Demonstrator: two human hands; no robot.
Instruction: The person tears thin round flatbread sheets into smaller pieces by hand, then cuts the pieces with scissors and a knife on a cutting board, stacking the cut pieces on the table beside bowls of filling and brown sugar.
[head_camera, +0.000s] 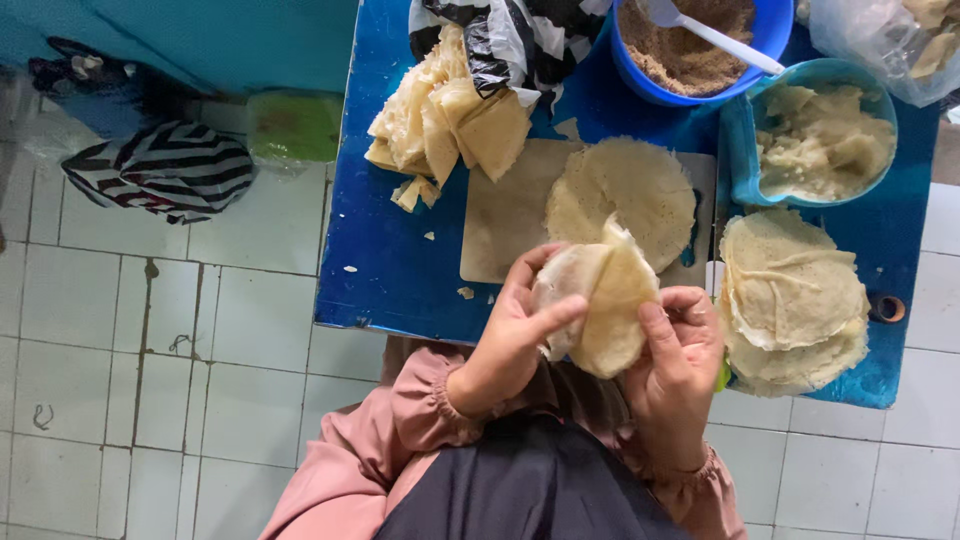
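Both my hands hold one folded pale wrapper (605, 300) above the near edge of the blue table (385, 250). My left hand (515, 335) grips its left side, thumb pressed across the front. My right hand (680, 360) holds its right side, thumb on the fold. Just beyond lies a flat round wrapper (625, 190) on a pale cutting board (500, 220). A stack of round wrappers (790, 300) sits to the right of my hands. Folded triangular pieces (445, 125) are piled at the far left of the board.
A blue bowl of brown crumbly filling (690, 45) with a white spoon (715, 35) stands at the back. A light blue container of pale scraps (820, 140) sits right of it. A black-and-white plastic bag (510, 35) covers part of the pile. A striped bag (160, 170) lies on the tiled floor.
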